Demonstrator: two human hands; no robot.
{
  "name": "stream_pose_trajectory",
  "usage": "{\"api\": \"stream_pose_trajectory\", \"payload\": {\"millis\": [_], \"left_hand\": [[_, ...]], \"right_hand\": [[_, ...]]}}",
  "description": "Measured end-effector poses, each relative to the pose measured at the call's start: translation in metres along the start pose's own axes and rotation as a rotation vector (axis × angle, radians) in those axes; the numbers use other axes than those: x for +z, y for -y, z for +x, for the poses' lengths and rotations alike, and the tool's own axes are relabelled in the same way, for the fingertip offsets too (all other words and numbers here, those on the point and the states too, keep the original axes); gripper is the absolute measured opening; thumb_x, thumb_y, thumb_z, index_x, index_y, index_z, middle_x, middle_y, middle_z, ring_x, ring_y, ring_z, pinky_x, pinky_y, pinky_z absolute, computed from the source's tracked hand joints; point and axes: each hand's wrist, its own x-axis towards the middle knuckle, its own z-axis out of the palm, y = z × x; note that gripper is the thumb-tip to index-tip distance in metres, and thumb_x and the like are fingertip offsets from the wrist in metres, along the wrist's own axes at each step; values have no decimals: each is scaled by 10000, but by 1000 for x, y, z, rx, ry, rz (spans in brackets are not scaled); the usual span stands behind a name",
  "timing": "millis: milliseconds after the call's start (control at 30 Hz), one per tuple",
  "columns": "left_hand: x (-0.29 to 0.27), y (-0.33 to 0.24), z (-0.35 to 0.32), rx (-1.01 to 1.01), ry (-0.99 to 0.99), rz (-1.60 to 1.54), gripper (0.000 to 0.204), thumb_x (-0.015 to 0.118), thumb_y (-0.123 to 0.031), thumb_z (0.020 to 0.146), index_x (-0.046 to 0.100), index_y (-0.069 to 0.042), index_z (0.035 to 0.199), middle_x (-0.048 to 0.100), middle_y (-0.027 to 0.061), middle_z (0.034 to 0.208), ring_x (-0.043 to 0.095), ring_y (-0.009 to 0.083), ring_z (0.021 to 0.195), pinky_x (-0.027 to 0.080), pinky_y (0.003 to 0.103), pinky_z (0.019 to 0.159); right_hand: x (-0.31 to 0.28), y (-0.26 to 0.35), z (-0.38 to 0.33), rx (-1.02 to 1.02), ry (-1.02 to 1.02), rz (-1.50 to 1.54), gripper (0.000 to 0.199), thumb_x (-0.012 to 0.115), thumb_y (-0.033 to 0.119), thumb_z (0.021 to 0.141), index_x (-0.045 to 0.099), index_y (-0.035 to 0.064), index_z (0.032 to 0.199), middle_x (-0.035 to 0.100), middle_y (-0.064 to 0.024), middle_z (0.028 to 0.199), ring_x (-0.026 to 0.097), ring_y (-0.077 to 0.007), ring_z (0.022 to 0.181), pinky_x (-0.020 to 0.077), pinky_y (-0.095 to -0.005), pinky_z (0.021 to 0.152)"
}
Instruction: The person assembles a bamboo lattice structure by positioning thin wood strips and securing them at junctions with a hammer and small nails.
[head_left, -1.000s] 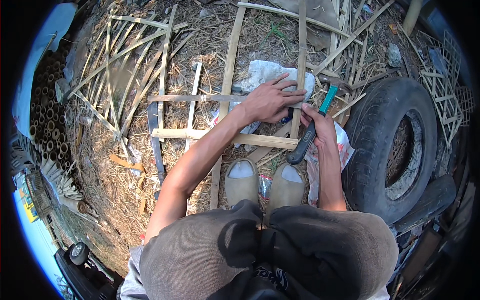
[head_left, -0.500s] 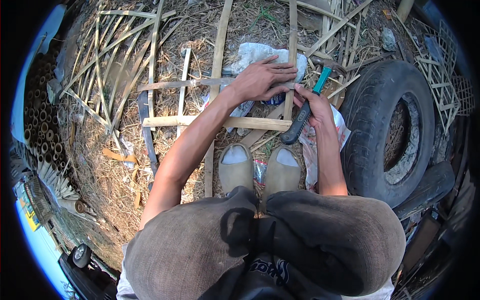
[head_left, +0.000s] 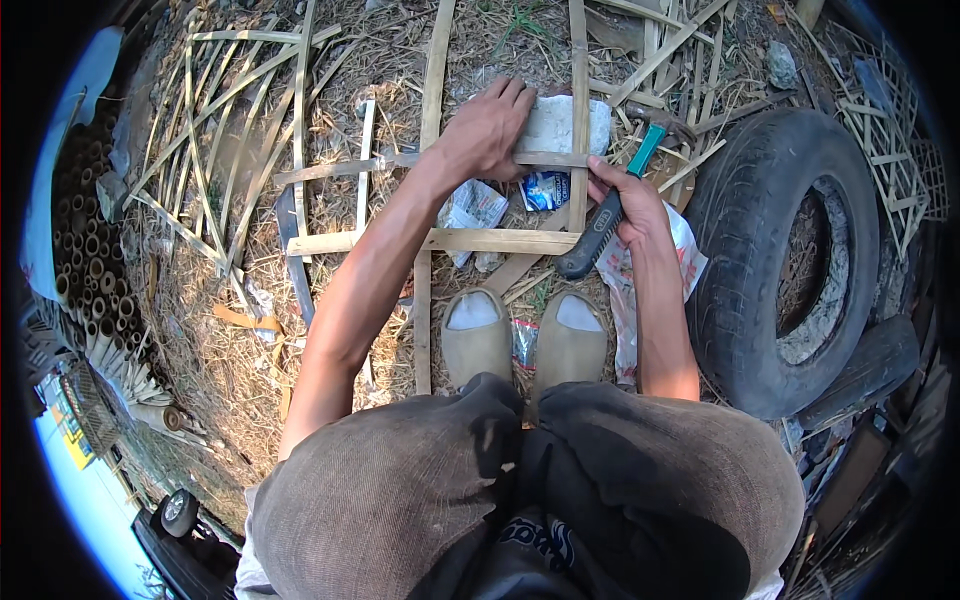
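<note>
A frame of split bamboo slats lies on the ground before my feet. My left hand [head_left: 485, 132] bends over a greyish cross slat [head_left: 555, 159], its thumb by the slat and its fingers at the left edge of a whitish stone block [head_left: 565, 125]. A hammer [head_left: 594, 237] with a black grip and green shaft is in my right hand [head_left: 637, 203], its head up and to the right. That hand's thumb and fingertips also pinch the cross slat's right end, where it meets an upright slat [head_left: 579, 70]. Nearer me runs a paler cross slat [head_left: 500, 241].
A large tyre [head_left: 735, 270] stands close on my right, with a plastic bag [head_left: 680, 250] beside it. Woven bamboo strips [head_left: 250, 100] lie at the far left, beyond them stacked bamboo tubes [head_left: 90, 260]. A blue packet [head_left: 545, 190] lies under the frame. My shoes [head_left: 475, 340] are close to the slats.
My left hand has slid left along the cross slat, away from my right hand, uncovering the stone block and blue packet. My right hand still holds the hammer at the slat's end.
</note>
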Motion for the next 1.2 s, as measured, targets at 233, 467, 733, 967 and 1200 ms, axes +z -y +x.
{"api": "stream_pose_trajectory", "payload": {"millis": [233,467,733,967,1200], "left_hand": [[6,7,-9,65,-134,-85,1010,933,-297,542,492,76,1371,569,207,1272,549,398,1190,528,470,1009],[-4,1,-14,37,-81,-114,1051,957,-381,523,514,43,1377,610,208,1275,563,386,1186,513,463,1033],[-1,3,-26,-19,-148,-242,994,966,-452,566,561,16,1344,642,201,1245,587,383,1180,504,478,1041],[0,7,-35,57,-107,-271,437,880,-353,776,710,-50,1042,627,151,1382,568,371,1260,498,467,1059],[6,6,-42,13,-184,-313,372,852,-367,812,730,-54,972,621,117,1428,550,344,1301,487,446,1078]], "right_hand": [[-2,2,3,17,-2,-61,311,862,69,847,658,-58,1045,698,-120,1019,722,-194,905,625,-283,858],[6,4,-4,-10,-10,-48,291,867,71,842,656,-35,1011,702,-123,1013,719,-178,887,622,-260,829],[18,9,-7,48,-2,-66,317,866,67,843,648,-69,1028,698,-140,1035,732,-197,885,633,-268,829],[31,4,-6,-52,-38,-63,352,864,15,828,595,-118,1013,688,-204,1024,749,-257,898,661,-315,820],[37,9,-8,-72,-138,-272,359,899,97,815,644,-117,949,709,-179,912,744,-219,763,645,-269,690]]}}
